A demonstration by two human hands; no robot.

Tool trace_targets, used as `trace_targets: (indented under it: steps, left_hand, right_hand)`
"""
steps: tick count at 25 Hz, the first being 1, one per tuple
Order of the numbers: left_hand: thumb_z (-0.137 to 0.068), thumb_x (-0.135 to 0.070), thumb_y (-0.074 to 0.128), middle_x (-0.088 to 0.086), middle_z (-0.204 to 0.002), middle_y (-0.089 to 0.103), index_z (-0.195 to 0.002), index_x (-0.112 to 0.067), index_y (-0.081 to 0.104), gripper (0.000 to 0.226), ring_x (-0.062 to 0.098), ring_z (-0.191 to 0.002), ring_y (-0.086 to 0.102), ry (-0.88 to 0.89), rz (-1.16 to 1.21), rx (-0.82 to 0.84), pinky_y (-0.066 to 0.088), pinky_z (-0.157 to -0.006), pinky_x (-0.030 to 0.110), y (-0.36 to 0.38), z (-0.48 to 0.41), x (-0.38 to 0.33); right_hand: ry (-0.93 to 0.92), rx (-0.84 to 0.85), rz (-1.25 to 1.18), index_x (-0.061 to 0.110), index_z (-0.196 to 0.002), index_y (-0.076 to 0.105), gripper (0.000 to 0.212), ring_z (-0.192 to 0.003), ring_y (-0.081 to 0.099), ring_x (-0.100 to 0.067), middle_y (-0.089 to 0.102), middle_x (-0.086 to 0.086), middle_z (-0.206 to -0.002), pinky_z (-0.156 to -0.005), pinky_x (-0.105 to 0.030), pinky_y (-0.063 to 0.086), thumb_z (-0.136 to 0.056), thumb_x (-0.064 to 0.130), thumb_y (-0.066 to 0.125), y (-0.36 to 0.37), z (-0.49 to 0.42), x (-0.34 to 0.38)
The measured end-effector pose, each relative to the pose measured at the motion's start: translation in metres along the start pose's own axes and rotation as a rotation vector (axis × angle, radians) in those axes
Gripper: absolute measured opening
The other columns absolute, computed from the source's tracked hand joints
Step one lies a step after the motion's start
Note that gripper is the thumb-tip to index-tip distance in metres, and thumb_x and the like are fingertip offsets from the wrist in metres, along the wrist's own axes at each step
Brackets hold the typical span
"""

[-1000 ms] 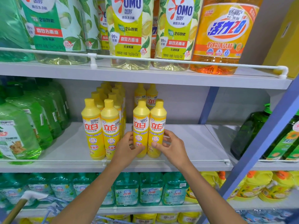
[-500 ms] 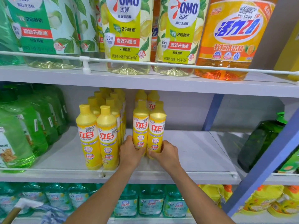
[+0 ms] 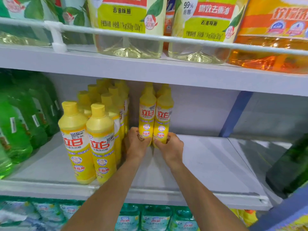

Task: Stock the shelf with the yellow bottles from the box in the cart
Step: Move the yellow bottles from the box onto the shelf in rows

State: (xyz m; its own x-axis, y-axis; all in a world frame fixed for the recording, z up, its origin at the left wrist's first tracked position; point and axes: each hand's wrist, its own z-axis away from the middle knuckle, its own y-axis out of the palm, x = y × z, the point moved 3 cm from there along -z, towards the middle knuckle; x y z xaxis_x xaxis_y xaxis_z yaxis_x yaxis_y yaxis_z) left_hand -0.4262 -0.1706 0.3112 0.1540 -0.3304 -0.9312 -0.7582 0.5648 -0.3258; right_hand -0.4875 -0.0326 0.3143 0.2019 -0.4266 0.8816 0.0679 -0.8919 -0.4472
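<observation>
Snugly between both hands [image 3: 135, 145] [image 3: 170, 146], two yellow bottles [image 3: 147, 117].

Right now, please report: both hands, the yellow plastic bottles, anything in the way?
Left hand grips left yellow plastic bottle, right hand grips right yellow plastic bottle. Both upright, touching, bases hidden. More yellow bottles directly behind.

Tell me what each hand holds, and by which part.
Left hand grips the left yellow bottle near its base; right hand grips the right yellow bottle near its base.
</observation>
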Motion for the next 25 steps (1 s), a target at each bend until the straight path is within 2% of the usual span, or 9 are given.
trace_targets:
  steps: [6, 9, 12, 15, 18, 22, 25]
  left_hand:
    - [-0.071, -0.020, 0.090, 0.006, -0.101, 0.073, -0.104, -0.014, 0.062, 0.044, 0.024, -0.093, 0.070, 0.002, 0.005, -0.010, 0.059, -0.084, 0.037, 0.007, -0.008, 0.000]
    - [-0.073, -0.019, 0.089, 0.006, -0.107, 0.073, -0.111, -0.013, 0.063, 0.046, 0.023, -0.097, 0.070, -0.003, 0.001, 0.009, 0.056, -0.086, 0.033, 0.008, -0.010, -0.003]
    - [-0.073, -0.019, 0.090, 0.005, -0.110, 0.073, -0.112, -0.014, 0.062, 0.048, 0.022, -0.099, 0.070, 0.002, 0.002, 0.005, 0.057, -0.087, 0.034, 0.007, -0.009, -0.003]
    - [-0.074, -0.019, 0.089, 0.004, -0.109, 0.072, -0.106, -0.019, 0.059, 0.044, 0.020, -0.097, 0.069, -0.004, 0.007, 0.013, 0.056, -0.084, 0.030, 0.005, -0.007, -0.004]
    - [-0.076, -0.018, 0.087, 0.002, -0.109, 0.070, -0.107, -0.020, 0.059, 0.042, 0.018, -0.095, 0.066, -0.015, -0.004, 0.091, 0.051, -0.080, 0.027, 0.000, -0.006, -0.010]
    - [-0.083, -0.033, 0.078, 0.002, -0.118, 0.068, -0.119, -0.016, 0.064, 0.042, 0.024, -0.109, 0.064, 0.050, -0.303, 0.260, 0.050, -0.088, 0.031, -0.013, 0.006, -0.014]
    - [-0.090, -0.053, 0.064, 0.009, -0.129, 0.059, -0.131, -0.016, 0.053, 0.056, 0.028, -0.119, 0.056, 0.201, -0.676, 0.453, 0.047, -0.096, 0.038, -0.028, 0.033, -0.023]
  right_hand:
    - [-0.026, 0.013, 0.079, 0.022, -0.100, 0.070, 0.033, -0.084, 0.066, -0.016, 0.074, 0.005, -0.092, -0.077, -0.030, 0.055, -0.078, 0.045, 0.081, 0.003, -0.012, -0.002]
    - [-0.047, 0.020, 0.070, 0.018, -0.105, 0.069, 0.037, -0.081, 0.063, -0.015, 0.072, 0.004, -0.094, -0.075, -0.026, 0.051, -0.080, 0.041, 0.083, 0.002, -0.014, 0.000]
    - [-0.064, 0.019, 0.070, 0.014, -0.110, 0.068, 0.042, -0.081, 0.061, -0.014, 0.073, 0.000, -0.100, -0.075, -0.023, 0.048, -0.081, 0.039, 0.083, 0.003, -0.013, 0.000]
    - [-0.063, 0.032, 0.069, 0.013, -0.113, 0.068, 0.045, -0.085, 0.062, -0.015, 0.074, -0.002, -0.104, -0.078, -0.025, 0.050, -0.080, 0.039, 0.083, 0.002, -0.014, 0.000]
    - [-0.052, 0.104, 0.089, 0.015, -0.115, 0.066, 0.045, -0.093, 0.065, -0.019, 0.073, -0.001, -0.106, -0.080, -0.027, 0.051, -0.081, 0.040, 0.082, -0.003, -0.014, 0.004]
    - [-0.100, 0.234, 0.293, 0.024, -0.112, 0.062, 0.042, -0.103, 0.064, -0.023, 0.070, -0.001, -0.111, -0.080, -0.031, 0.049, -0.081, 0.050, 0.073, -0.020, -0.006, 0.003]
    - [-0.221, 0.356, 0.571, 0.029, -0.119, 0.063, 0.044, -0.114, 0.061, -0.025, 0.066, -0.002, -0.123, -0.085, -0.033, 0.049, -0.085, 0.057, 0.064, -0.043, 0.016, 0.010]
